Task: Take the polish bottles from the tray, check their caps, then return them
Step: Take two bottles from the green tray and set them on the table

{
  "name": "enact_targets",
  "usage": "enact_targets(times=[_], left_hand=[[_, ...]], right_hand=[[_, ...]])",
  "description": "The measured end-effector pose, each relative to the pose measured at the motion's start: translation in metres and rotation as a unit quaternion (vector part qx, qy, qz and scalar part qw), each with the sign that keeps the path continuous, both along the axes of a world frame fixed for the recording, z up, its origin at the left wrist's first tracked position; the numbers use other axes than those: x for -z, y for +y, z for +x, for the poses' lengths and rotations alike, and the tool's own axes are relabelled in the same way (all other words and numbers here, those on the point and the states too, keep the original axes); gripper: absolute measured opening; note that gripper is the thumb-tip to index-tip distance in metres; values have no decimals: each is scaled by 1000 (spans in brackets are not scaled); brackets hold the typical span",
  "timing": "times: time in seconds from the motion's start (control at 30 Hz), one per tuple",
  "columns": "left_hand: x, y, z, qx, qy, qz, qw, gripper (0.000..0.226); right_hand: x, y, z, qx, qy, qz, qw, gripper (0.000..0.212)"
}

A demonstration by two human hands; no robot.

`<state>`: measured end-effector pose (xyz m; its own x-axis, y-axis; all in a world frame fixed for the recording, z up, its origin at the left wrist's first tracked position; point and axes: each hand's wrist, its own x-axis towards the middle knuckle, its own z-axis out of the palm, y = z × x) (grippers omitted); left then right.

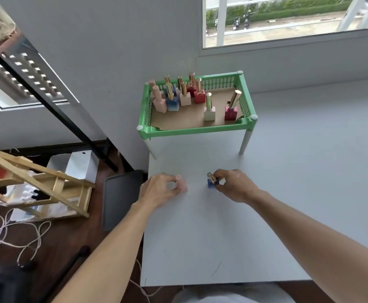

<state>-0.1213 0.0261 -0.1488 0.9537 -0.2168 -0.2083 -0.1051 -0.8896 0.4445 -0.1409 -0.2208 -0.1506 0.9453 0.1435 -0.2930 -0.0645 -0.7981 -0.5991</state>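
A green tray (191,130) on white legs stands at the back of the white table and holds several polish bottles (184,96) with gold or pink caps. One magenta bottle (231,112) at the tray's right has its gold cap leaning. In front of the tray, my left hand (156,190) grips a pale pink bottle (182,184) that rests on the table. My right hand (233,185) grips a blue bottle with a gold cap (211,181), also on the table. The two bottles stand about a hand's width apart.
The white table (287,171) runs right under a window sill. Left of the table, on a dark floor, are a wooden frame (39,189), a white box (82,165), loose string (14,235) and a grey chair seat (121,197). A black metal shelf (36,73) stands at the far left.
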Motion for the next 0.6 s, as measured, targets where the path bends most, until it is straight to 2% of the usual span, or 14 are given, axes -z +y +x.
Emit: enact_targets(times=[0.17,0.4,0.6], left_hand=[[-6,1,1,-2,7,-10,1000,31],[-16,19,10,12,45,33,998,55],[-45,30,28,25,15,32,999,56]], right_hand=[[3,-1,2,-5,21,-29,999,16],[-5,-14,4,-7,50,-63,997,50],[-34,-29,10,5,15,-67,998,53]])
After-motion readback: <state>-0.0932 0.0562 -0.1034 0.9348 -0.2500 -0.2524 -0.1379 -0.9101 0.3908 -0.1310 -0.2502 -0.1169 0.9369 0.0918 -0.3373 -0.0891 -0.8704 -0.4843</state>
